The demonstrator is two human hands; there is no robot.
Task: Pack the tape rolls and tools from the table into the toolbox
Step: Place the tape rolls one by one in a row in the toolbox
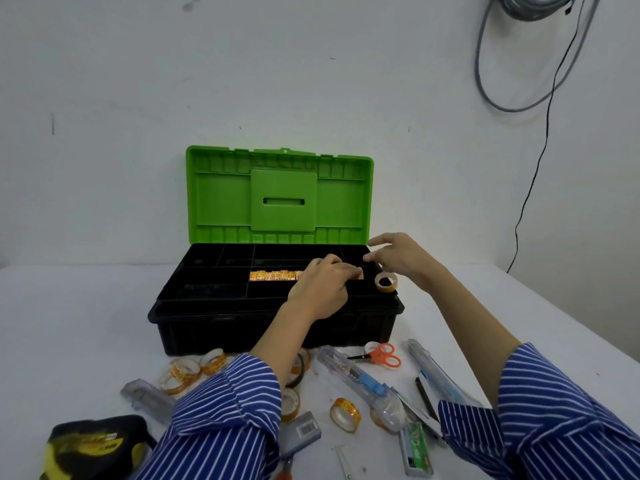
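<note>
Orange-printed tape rolls (275, 275) sit in a row in the toolbox (277, 327) tray's middle compartment; the left hand (323, 287) presses curled fingers on the row's end. The right hand (398, 259) hovers spread above a loose roll (386, 283). Crowding may tip it out.

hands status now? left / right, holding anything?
Left hand: fingers curled on the row of tape rolls in the toolbox tray.
Right hand: open, holding nothing, above a single tape roll.

Left hand (323, 289) grip over tape row (275, 275) end; black-yellow tool (93, 446) blurred.
</note>
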